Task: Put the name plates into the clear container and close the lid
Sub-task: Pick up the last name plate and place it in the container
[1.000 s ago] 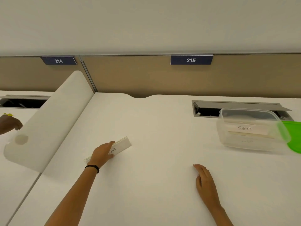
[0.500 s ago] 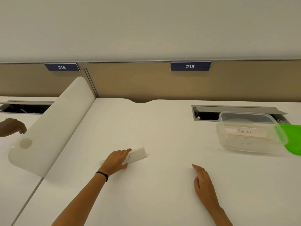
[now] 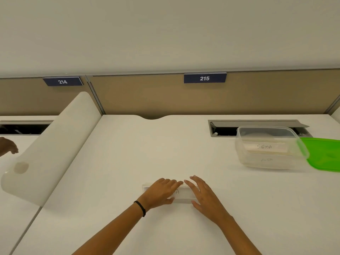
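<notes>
A white name plate [image 3: 181, 194] lies flat on the white desk in front of me, its writing mostly covered. My left hand [image 3: 160, 192] rests on its left half with the thumb under the near edge. My right hand [image 3: 203, 196] lies on its right end, fingers spread over the top. The clear container [image 3: 270, 146] stands open at the right, with a plate marked SIGMA [image 3: 265, 147] inside. Its green lid [image 3: 325, 153] lies beside it on the right, partly under the container's edge.
A curved white divider [image 3: 51, 150] separates this desk from the one on the left, where another person's hand [image 3: 8, 147] shows at the edge. An open cable hatch [image 3: 257, 127] sits behind the container. Brown partition panels with signs 214 and 215 close the back.
My left hand slid the name plate from the left side of the desk to the middle. My right hand moved left and forward onto the plate's right end.
</notes>
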The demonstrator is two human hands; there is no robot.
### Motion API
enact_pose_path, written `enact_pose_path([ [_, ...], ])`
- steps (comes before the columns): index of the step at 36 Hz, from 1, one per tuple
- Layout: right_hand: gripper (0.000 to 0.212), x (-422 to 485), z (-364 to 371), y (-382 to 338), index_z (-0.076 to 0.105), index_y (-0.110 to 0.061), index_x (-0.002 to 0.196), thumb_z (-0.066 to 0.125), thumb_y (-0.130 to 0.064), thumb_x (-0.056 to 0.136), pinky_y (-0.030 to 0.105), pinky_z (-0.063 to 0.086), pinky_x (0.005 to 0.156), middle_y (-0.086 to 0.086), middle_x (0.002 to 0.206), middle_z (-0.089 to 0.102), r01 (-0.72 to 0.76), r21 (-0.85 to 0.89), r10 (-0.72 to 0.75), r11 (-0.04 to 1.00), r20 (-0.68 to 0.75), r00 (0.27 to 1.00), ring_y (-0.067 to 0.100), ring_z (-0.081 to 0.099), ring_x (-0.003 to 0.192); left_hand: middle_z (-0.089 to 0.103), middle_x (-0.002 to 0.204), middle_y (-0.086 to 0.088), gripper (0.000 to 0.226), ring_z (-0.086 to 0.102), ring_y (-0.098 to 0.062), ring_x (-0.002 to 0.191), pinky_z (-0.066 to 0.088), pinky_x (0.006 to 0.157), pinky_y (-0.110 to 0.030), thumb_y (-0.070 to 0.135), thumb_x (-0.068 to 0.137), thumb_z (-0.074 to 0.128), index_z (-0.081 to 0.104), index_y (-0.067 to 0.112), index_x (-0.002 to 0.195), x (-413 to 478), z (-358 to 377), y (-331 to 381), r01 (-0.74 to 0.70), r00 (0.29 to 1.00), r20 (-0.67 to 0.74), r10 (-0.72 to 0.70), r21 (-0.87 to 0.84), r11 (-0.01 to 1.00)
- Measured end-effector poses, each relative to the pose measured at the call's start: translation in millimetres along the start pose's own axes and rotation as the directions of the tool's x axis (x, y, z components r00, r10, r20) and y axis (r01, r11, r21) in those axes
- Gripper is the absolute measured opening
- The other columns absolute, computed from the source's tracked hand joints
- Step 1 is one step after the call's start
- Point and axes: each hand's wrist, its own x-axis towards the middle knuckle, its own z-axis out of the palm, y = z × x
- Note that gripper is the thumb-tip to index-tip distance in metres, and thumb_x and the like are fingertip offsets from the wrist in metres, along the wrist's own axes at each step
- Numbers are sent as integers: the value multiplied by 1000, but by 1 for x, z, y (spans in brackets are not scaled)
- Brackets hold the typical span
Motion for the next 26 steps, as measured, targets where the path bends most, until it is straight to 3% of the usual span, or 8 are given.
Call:
enact_pose_path([
  [5, 83, -8, -17, 12, 43, -24, 128, 83, -34, 56, 19, 45, 94, -3, 118, 60, 57, -92, -58, 994, -6, 998, 11, 61, 108, 66, 87, 8, 67, 61, -9, 65, 51, 56, -20, 39, 68, 72, 44, 18, 125, 17, -6, 17, -33, 999, 3, 33, -25, 999],
  [8, 79, -15, -26, 22, 41, -24, 127, 81, -34, 60, 20, 51, 85, -4, 115, 61, 55, -95, -55, 994, 11, 998, 10, 63, 99, 66, 87, 7, 70, 61, -10, 65, 51, 57, -20, 39, 67, 74, 43, 18, 125, 26, -7, 26, -49, 999, 2, 49, -49, 998],
  [17, 75, -33, -62, 44, 49, -24, 119, 84, -37, 54, 15, 51, 80, -9, 109, 64, 27, -136, -34, 990, -50, 998, 6, 64, 95, 67, 106, 6, 68, 66, -11, 80, 53, 68, -22, 37, 70, 75, 42, 20, 128, 61, -17, 43, -53, 998, -34, 50, -111, 992],
  [26, 67, -51, -100, 82, 48, -23, 120, 80, -29, 62, 18, 52, 79, -7, 111, 63, -26, -112, 14, 993, -100, 995, 9, 63, 97, 67, 110, 8, 58, 66, -11, 91, 54, 75, -24, 29, 70, 78, 50, 24, 120, 96, -32, 64, 82, 990, -96, -108, -236, 968],
])
